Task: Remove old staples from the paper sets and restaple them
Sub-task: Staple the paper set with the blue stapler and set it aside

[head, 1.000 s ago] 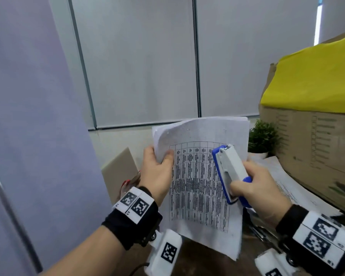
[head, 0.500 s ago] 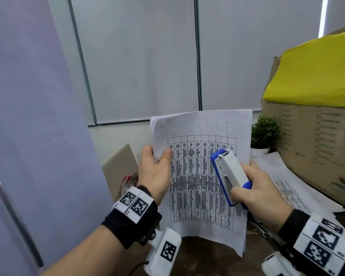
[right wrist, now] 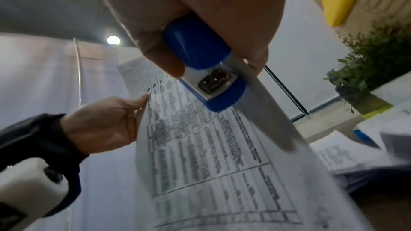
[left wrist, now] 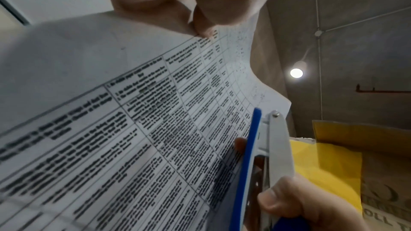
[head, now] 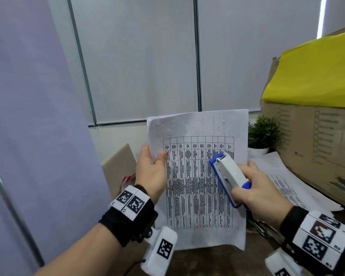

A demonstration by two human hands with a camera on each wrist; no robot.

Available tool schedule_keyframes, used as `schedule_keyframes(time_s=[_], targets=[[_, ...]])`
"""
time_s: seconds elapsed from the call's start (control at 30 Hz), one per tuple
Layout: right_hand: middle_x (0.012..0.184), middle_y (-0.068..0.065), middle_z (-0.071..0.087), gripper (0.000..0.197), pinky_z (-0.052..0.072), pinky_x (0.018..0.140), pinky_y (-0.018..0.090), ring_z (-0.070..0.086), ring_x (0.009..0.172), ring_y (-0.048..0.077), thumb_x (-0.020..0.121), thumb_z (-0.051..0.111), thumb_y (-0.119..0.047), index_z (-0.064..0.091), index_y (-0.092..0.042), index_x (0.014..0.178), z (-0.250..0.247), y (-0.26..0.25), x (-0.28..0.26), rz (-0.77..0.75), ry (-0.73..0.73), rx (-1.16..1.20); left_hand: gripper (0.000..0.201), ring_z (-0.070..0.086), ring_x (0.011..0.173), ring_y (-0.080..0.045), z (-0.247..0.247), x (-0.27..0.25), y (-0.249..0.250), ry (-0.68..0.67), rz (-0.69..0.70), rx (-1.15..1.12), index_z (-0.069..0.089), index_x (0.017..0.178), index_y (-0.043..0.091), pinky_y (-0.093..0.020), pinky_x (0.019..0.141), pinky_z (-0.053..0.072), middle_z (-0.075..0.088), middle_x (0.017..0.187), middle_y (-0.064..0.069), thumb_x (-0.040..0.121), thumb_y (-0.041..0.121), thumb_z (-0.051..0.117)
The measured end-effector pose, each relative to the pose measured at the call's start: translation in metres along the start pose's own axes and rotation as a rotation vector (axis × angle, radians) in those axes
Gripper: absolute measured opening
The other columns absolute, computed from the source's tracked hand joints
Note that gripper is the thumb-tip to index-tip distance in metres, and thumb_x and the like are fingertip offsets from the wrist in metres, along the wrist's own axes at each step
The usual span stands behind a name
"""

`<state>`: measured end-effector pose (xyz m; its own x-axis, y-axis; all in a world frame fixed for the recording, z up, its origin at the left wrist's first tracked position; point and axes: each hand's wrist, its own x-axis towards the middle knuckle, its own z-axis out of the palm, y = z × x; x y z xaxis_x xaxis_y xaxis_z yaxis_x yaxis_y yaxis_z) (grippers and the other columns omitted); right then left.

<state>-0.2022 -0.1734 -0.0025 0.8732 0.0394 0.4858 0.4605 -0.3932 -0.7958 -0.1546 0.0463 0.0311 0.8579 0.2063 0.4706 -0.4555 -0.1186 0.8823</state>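
L hand point(head: 150, 172) pinches paper set point(head: 197, 176) at left edge, now upright and flatter vs a sec ago. R hand point(head: 261, 192) grips stapler point(head: 228, 177), lower, mid-sheet. Prob lining up for restapling.

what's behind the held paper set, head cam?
Beside the paper set, held upright by the left hand, show window blinds, a potted plant and a beige board. The desk straight behind the sheet is covered.
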Motion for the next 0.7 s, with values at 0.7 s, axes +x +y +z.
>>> schedule_keyframes(time_s=[0.7], targets=[[0.081,-0.015,0.053,0.039,0.054,0.06,0.044,0.059,0.069,0.016,0.086,0.056,-0.056,0.034,-0.036,0.11,-0.014,-0.106,0.084,-0.609,0.386,-0.108,0.018,0.066,0.098,-0.019,0.024,-0.022,0.013,-0.117,-0.019,-0.09,0.055,0.1,0.031,-0.038,0.086,0.054,0.07,0.102,0.002,0.102,0.014,0.05]])
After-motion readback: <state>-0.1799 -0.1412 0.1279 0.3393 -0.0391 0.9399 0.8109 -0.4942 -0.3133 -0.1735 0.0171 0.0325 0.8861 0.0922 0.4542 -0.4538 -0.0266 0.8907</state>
